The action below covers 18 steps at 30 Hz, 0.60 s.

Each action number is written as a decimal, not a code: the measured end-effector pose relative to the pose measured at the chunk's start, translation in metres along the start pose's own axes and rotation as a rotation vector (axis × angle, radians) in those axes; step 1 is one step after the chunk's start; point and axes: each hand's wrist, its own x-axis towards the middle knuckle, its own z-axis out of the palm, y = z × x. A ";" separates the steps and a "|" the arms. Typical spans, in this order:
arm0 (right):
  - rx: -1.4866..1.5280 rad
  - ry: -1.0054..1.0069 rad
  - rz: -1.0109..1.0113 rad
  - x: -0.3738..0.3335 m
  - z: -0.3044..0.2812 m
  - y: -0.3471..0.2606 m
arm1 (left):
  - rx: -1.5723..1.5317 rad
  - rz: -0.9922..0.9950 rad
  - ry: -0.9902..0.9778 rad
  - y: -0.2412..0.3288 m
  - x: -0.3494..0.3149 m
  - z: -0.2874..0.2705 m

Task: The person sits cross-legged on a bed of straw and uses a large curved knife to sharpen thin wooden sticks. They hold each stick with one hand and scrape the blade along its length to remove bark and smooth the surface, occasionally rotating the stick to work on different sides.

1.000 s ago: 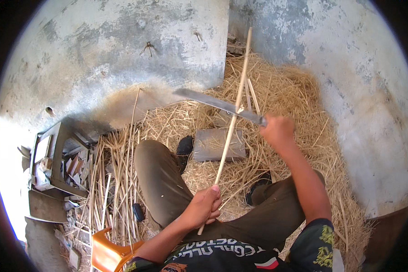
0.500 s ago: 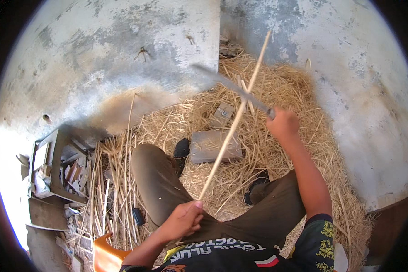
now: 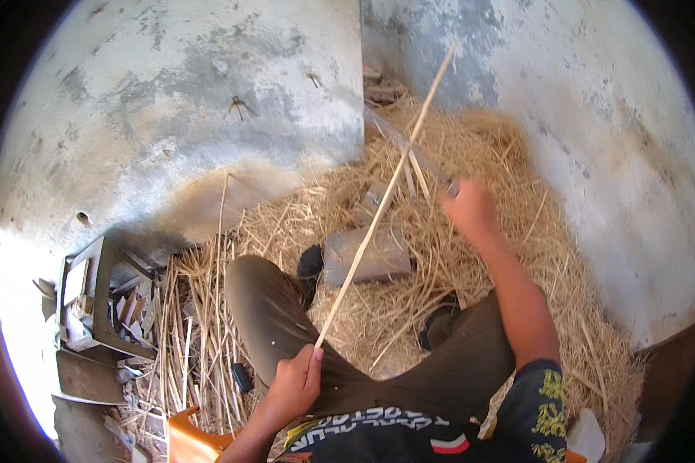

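My left hand, low and in front of my lap, is closed on the lower end of a long pale wooden strip. The strip slants up and to the right, its far tip in front of the wall. In my right hand, a little blurred, is the handle of a long-bladed knife. Its grey blade points up and left and crosses the strip's upper part; whether they touch I cannot tell. A few pale slivers show just below the crossing.
Shavings are heaped between my legs and along the walls. A grey block lies between my feet. To the left are long strips, a small black object, an orange plastic stool and a wooden frame holding scraps.
My left hand has shifted left and slightly down with the strip's lower end. The knife has moved slightly left, its blade now lying across the strip at a higher point.
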 end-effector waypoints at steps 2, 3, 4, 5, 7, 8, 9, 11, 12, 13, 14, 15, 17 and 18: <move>-0.062 -0.063 -0.192 -0.029 -0.005 -0.032 | 0.073 0.000 0.079 0.008 0.015 -0.003; -0.076 -0.114 -0.274 -0.044 -0.002 -0.040 | 0.120 -0.002 0.096 0.010 0.014 -0.004; -0.062 -0.062 -0.379 -0.041 -0.001 -0.039 | 0.166 -0.003 0.111 0.014 0.015 -0.004; -0.050 -0.008 -0.483 -0.033 0.002 -0.037 | 0.177 0.033 0.148 0.019 0.021 0.000; 0.095 0.129 -0.586 -0.024 0.019 -0.036 | 0.210 0.060 0.190 0.024 0.017 0.013; 0.097 0.166 -0.566 -0.025 0.023 -0.035 | 0.186 0.032 0.158 0.027 0.016 0.014; 0.086 0.211 -0.562 -0.024 0.017 -0.040 | 0.148 0.009 0.142 0.033 0.022 0.016; 0.084 0.247 -0.544 -0.027 0.013 -0.046 | 0.074 -0.029 0.139 0.040 0.032 0.020; 0.098 0.240 -0.531 -0.028 0.014 -0.048 | 0.056 -0.033 0.146 0.042 0.035 0.020; 0.112 0.233 -0.519 -0.029 0.013 -0.050 | 0.038 -0.038 0.155 0.045 0.038 0.020; 0.088 0.252 -0.564 -0.034 0.009 -0.050 | 0.020 -0.043 0.163 0.046 0.040 0.021; 0.076 0.268 -0.596 -0.046 0.004 -0.053 | 0.031 -0.039 0.187 0.046 0.039 0.022; 0.124 0.318 -0.639 -0.044 0.010 -0.055 | 0.056 -0.030 0.234 0.045 0.037 0.026; 0.173 0.334 -0.643 -0.034 0.017 -0.045 | 0.069 -0.002 0.218 0.045 0.036 0.026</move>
